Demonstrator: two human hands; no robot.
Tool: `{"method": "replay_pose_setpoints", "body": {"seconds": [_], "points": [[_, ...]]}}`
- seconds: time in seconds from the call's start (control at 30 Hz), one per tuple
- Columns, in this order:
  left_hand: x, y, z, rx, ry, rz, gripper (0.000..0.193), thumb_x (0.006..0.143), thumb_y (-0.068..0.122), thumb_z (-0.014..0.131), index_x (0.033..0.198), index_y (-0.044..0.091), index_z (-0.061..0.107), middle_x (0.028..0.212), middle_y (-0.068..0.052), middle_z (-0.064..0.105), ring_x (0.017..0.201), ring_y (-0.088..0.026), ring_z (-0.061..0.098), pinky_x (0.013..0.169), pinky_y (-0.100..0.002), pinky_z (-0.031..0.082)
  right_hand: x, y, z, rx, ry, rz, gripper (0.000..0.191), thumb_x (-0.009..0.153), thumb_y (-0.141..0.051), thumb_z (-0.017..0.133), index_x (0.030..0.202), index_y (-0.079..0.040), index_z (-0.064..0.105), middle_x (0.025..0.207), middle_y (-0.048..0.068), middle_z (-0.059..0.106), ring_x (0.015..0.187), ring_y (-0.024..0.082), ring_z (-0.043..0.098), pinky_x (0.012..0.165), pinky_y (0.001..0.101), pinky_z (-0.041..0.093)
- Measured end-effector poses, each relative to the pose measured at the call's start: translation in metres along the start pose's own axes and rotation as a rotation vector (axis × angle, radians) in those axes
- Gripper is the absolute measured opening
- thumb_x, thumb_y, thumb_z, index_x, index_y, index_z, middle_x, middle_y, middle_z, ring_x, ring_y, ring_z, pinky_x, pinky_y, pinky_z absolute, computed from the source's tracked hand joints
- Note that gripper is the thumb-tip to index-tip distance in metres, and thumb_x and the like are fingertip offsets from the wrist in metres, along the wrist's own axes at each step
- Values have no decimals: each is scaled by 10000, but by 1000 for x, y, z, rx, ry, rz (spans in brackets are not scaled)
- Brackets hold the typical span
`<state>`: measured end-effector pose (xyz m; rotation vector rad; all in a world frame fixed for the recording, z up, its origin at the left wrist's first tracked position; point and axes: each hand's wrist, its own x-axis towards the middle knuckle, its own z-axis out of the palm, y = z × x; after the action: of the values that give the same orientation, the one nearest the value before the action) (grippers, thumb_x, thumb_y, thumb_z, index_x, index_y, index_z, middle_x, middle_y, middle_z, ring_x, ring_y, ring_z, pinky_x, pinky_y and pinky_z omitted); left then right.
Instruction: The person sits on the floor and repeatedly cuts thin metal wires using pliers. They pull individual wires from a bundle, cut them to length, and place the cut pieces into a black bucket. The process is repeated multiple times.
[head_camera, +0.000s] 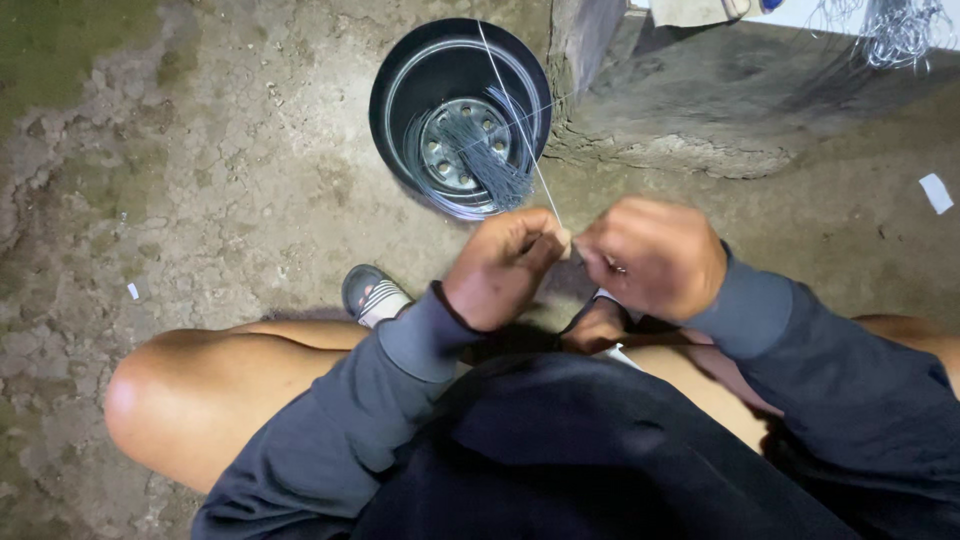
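My left hand (502, 266) and my right hand (652, 256) meet in front of me, fingertips pinched together on a thin pale wire (520, 130). The wire runs up and away from my fingers, over a black bucket (395, 75). Inside the bucket lie several thin grey wire pieces (490, 160) fanned over its perforated bottom. Both hands are closed on the wire where it ends between them. I am seated, knees apart, in dark long sleeves.
Rough, cracked concrete floor (230, 190) all around. A concrete block or step (700, 110) sits at the upper right, with a tangle of thin wire (900, 30) on top. My sandalled foot (372, 295) rests below the bucket. A white scrap (936, 192) lies at the right.
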<state>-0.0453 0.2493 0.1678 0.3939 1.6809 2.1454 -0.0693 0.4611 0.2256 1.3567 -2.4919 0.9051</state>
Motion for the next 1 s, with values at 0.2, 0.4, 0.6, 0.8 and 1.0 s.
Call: {"method": "replay_pose_setpoints", "body": {"seconds": [0.2, 0.4, 0.6, 0.8, 1.0], "points": [[-8, 12, 6, -2, 74, 47, 149, 1085, 113, 587, 957, 39, 593, 810, 32, 528, 768, -43, 478, 680, -254, 425, -5, 4, -5, 47, -39, 33, 225, 813, -122, 777, 1014, -44, 711, 878, 93, 656, 754, 265, 645, 656, 372, 518], [-11, 37, -4, 781, 120, 536, 96, 931, 7, 674, 985, 17, 595, 871, -161, 595, 831, -351, 628, 727, -413, 493, -20, 12, 15, 1207, 19, 763, 157, 1023, -109, 621, 1030, 36, 682, 888, 59, 676, 805, 137, 629, 745, 296, 521], [-9, 40, -4, 799, 67, 570, 163, 862, -11, 698, 979, 18, 589, 883, -162, 602, 843, -368, 633, 735, -434, 502, -28, 14, 27, 1400, 43, 910, 117, 993, -73, 648, 948, 32, 672, 770, 56, 643, 664, 140, 589, 636, 303, 508], [-20, 32, 3, 254, 60, 240, 95, 1077, 44, 544, 999, 5, 581, 833, -31, 539, 758, -112, 522, 669, -300, 459, -14, -6, 11, 667, 40, 622, 33, 943, -14, 689, 975, -7, 685, 799, 42, 655, 701, 135, 617, 639, 271, 509], [-11, 19, -2, -160, -67, -226, 236, 1110, 152, 553, 917, 32, 613, 761, 52, 522, 686, -40, 450, 607, -216, 391, 3, -12, -14, 88, 10, -39, 223, 809, 17, 787, 1006, -31, 696, 841, 88, 662, 734, 250, 653, 630, 355, 524]]}}
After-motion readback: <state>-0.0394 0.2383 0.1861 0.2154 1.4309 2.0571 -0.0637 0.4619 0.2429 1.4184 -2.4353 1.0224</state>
